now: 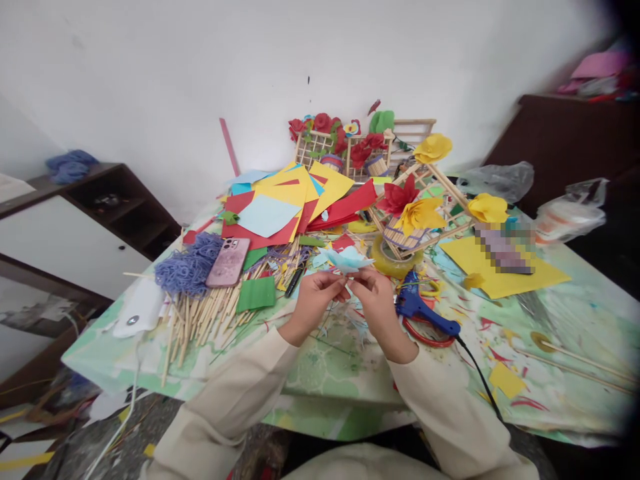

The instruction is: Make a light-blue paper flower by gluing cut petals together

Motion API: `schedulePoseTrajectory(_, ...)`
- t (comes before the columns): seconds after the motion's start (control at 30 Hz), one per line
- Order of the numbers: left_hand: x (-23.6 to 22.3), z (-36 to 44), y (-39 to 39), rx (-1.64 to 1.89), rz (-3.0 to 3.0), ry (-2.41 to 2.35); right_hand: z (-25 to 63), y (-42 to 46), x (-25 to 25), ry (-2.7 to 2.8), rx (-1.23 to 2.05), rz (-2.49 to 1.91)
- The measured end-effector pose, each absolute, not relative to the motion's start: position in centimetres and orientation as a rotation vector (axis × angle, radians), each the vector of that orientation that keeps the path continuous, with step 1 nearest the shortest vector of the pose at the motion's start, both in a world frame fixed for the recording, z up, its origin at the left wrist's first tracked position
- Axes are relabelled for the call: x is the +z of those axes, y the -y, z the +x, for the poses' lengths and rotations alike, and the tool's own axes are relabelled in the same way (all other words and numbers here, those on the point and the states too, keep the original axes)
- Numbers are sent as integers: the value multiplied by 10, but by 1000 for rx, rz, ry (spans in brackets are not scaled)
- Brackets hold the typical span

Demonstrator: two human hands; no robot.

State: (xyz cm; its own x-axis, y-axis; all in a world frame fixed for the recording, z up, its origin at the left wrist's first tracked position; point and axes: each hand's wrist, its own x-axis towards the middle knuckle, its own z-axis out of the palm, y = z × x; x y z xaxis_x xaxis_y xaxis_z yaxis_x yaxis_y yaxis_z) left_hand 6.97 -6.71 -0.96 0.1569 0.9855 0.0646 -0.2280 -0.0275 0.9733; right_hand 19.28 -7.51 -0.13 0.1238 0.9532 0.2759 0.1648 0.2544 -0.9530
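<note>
A light blue paper flower (349,259) is held up over the middle of the table, its petals spread out. My left hand (316,299) pinches its underside from one side, thumb against fingers. From the other side my right hand (376,300) also pinches its base, and the two hands' fingertips nearly meet. The exact grip point under the petals is partly hidden. Close to my right hand lies a blue glue gun (425,312) with a black cord, on top of red-handled scissors. A roll of clear yellowish tape (393,261) lies just beyond that hand.
Left are bamboo sticks (205,317), purple yarn (186,263), a pink phone (228,262) and a white device (139,317). Coloured paper sheets (270,215) are piled behind. A stick frame (450,193) with paper flowers leans at right, beside yellow paper (505,283). Scraps litter the tablecloth.
</note>
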Motion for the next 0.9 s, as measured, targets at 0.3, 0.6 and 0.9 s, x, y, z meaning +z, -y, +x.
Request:
schedulePoseTrajectory(0.3,-9,69,67,1207,1178,-857,191,74,-6,1246,878,-1144)
schedulePoseTrajectory(0.6,-6,70,68,1199,1255,-897,192,72,-11,1168,964,-1060)
schedulePoseTrajectory(0.9,-14,66,66,1303,1252,-918,200,73,2,1140,979,-967)
